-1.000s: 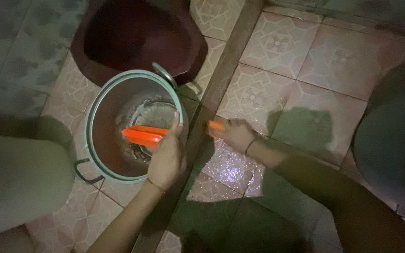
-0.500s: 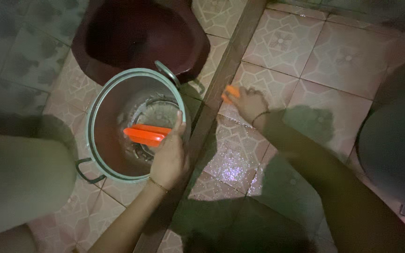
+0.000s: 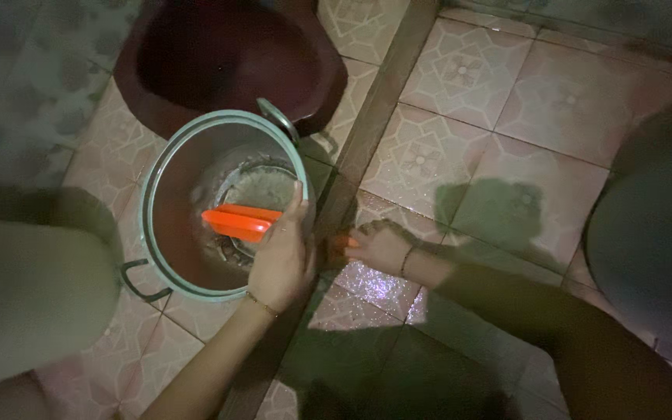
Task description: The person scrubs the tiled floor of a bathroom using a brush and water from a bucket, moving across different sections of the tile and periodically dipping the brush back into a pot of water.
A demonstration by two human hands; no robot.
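Left hand (image 3: 280, 260) holds orange scoop (image 3: 236, 223) in pot (image 3: 166, 194); right hand (image 3: 381, 245) on wet tiles (image 3: 383, 280).

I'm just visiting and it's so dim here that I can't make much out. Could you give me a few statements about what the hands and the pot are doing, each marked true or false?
1. The left hand holds an orange scoop over the open metal pot. True.
2. The right hand rests inside the pot. False: it is down on the wet floor tiles, beside the pot.
3. A dark red basin sits behind the pot. True.
4. The pot has its lid on. False: it is open, its inside showing.
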